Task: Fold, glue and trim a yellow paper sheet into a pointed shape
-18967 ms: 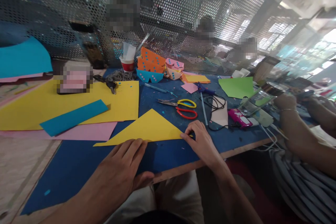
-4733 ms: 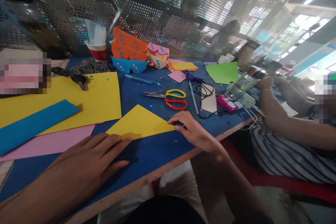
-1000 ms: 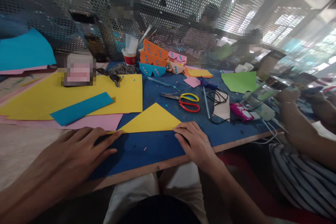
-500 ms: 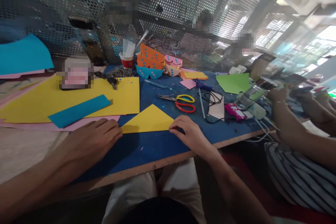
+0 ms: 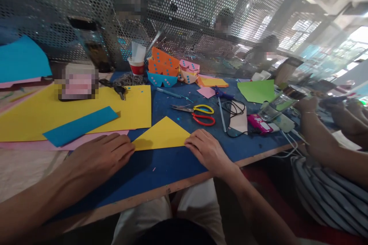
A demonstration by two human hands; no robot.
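Observation:
A yellow paper triangle (image 5: 163, 134) lies on the blue tabletop with its point facing away from me and its long edge towards me. My left hand (image 5: 106, 153) is closed at the left corner, with the fingertips hidden against the paper. At the right corner my right hand (image 5: 208, 149) pinches the paper between thumb and fingers. Just beyond the triangle lie scissors (image 5: 195, 113) with one yellow and one red handle. A blue folded paper strip (image 5: 82, 125) rests above my left hand, on yellow sheets (image 5: 135, 111).
Orange and blue paper crowns (image 5: 163, 65) stand at the back beside a red-and-white cup (image 5: 136, 66). Keys (image 5: 120, 91), a dark-lidded jar (image 5: 96, 46), green paper (image 5: 257, 90) and a magenta device (image 5: 259, 123) with cords lie around. A co-worker's arm (image 5: 322, 138) reaches in from the right.
My view has shifted slightly, so the tabletop things sit a little differently. Both hands stay at the triangle's corners; the right fingers have closed somewhat more on the paper.

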